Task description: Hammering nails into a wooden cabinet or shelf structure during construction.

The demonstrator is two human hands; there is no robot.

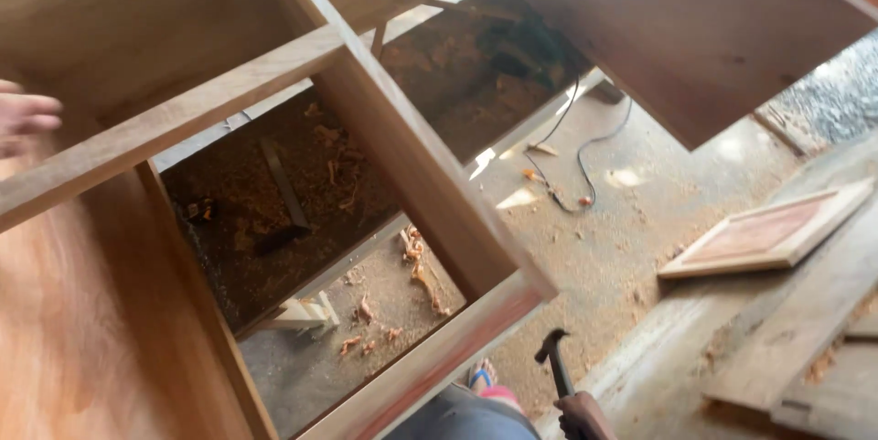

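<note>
Now we hold hammer (554, 362) in right hand (583, 417), fist closed round handle, low by our knee. Left hand (26, 118), blurred at frame edge, touches wooden cabinet frame (416, 161); we cannot tell its grip. Risk as we judge it: frame tilts, one hand steadying, could slip or tip; hammer head could dent soft wood. Floor thick with sawdust, shavings, black cable (576, 161); panelled door (768, 234) on planks (805, 330).
</note>
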